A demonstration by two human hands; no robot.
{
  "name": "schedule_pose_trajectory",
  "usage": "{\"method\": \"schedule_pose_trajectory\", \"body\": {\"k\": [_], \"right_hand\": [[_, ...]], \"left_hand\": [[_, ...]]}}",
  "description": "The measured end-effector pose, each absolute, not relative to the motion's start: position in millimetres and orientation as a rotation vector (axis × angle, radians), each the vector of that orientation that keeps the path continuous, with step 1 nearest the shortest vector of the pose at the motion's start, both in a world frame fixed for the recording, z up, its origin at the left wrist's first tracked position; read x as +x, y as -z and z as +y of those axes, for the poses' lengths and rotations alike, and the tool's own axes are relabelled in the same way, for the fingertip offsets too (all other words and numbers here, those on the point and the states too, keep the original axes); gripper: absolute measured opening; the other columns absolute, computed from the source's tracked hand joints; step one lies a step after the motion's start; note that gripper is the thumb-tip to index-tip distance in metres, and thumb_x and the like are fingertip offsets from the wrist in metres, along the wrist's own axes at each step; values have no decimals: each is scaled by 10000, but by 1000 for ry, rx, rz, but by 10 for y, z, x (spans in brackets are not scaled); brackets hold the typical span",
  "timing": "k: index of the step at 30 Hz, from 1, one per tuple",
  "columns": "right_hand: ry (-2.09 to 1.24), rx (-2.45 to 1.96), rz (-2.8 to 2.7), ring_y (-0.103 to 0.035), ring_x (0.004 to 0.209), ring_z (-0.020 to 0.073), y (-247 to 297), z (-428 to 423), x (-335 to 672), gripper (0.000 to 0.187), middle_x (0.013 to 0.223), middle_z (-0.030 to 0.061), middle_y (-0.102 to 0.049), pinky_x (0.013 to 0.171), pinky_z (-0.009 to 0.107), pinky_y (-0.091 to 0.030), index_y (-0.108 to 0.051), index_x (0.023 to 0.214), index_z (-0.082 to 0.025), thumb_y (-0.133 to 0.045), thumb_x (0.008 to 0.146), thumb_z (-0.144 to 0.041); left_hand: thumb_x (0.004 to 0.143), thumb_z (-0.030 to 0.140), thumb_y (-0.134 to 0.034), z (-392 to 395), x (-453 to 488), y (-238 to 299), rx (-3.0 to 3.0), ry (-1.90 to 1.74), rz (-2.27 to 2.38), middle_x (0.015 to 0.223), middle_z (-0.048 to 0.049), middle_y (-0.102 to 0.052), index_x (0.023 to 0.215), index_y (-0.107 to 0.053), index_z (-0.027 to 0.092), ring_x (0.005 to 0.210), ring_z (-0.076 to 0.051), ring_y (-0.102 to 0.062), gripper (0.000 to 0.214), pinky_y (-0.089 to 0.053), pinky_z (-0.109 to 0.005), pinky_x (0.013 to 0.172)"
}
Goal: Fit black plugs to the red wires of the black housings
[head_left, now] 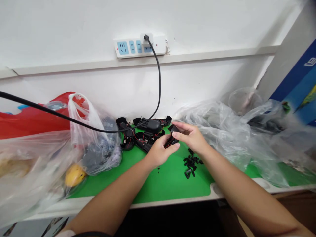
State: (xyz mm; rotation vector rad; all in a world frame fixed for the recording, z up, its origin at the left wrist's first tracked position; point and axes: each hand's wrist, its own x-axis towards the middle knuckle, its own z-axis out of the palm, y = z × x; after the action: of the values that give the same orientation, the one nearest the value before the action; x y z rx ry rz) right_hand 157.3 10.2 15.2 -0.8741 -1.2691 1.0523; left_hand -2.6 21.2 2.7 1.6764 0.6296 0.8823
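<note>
Over desk (172, 186), I see left hand (161, 152), right hand (192, 137): narrow grip holding casing (172, 141), apparently unfinished; open casings (128, 134) behind.

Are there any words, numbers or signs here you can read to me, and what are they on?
No words or numbers can be read for sure.
Blue panel at the right edge: a white sign, too blurred to read.
White power strip on the wall: a small red mark, too small to read.
Black plastic casing in the hands: no lettering I can make out.
</note>
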Motion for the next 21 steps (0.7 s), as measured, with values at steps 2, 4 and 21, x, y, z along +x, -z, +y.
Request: {"method": "schedule_pose_trajectory", "body": {"k": [2, 4, 21], "right_hand": [[-1058, -898, -1288, -649, 854, 165, -150, 105, 1571, 479, 997, 23, -712, 829, 338, -512, -690, 1089, -237, -813, 635, -324], [-1094, -914, -1275, -646, 827, 164, -130, 119, 1571, 452, 979, 26, -713, 789, 325, -513, -696, 1083, -236, -792, 663, -372], [-553, -1100, -1627, -619, 960, 221, 206, 346, 1576, 369, 1026, 102, -667, 818, 370, -511, -681, 1049, -169, -530, 867, -452]], "left_hand": [[829, 399, -624, 190, -11, -23, 1674, -884, 683, 1174, -119, -627, 1159, -580, 129, 1097, -253, -569, 429, -425, -386, 961], [846, 448, -586, 166, -12, -25, 1693, -876, 759, 1132, -124, -640, 1137, -584, 125, 1053, -259, -585, 434, -451, -392, 917], [759, 588, -534, -868, -347, -393, 2943, -561, 217, 894, -75, -624, 1192, -437, 168, 771, -231, -593, 611, -453, -356, 682]]}}
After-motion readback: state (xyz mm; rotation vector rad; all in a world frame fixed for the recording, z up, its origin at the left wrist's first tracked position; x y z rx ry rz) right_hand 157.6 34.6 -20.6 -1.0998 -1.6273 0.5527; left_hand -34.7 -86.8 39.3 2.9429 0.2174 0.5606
